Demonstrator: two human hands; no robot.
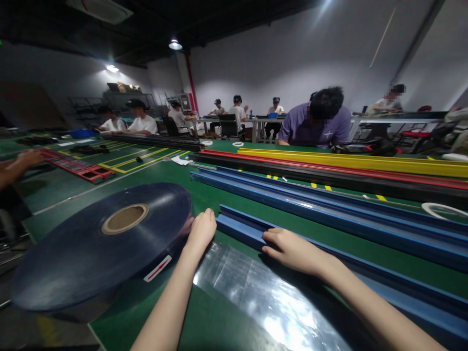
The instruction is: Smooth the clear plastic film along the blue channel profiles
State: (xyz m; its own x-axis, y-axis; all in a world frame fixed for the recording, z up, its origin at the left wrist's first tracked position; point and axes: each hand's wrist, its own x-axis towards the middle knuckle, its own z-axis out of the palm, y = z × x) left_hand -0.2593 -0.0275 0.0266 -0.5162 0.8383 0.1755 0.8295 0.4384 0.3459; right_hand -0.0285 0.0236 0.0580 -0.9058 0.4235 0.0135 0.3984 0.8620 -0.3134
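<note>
My left hand [203, 228] is closed between a large roll of clear plastic film [73, 248] and the near end of a blue channel profile [237, 228]. Its fingertips are hidden, so what they hold does not show. Further along the same profile, my right hand [290, 248] has its fingers curled over the near edge, gripping it. A shiny flat strip of clear film [252, 287] lies on the green table [146, 317] below both hands. The roll has a cardboard core [125, 219] and a white label with a red arrow [158, 268].
More blue profiles [310, 202], a red profile [329, 169] and a yellow profile [365, 161] lie beyond. A white tape ring [444, 211] is at right. A person in a purple shirt [314, 126] leans opposite. Another person's hand [31, 158] touches a red frame [78, 165] at left.
</note>
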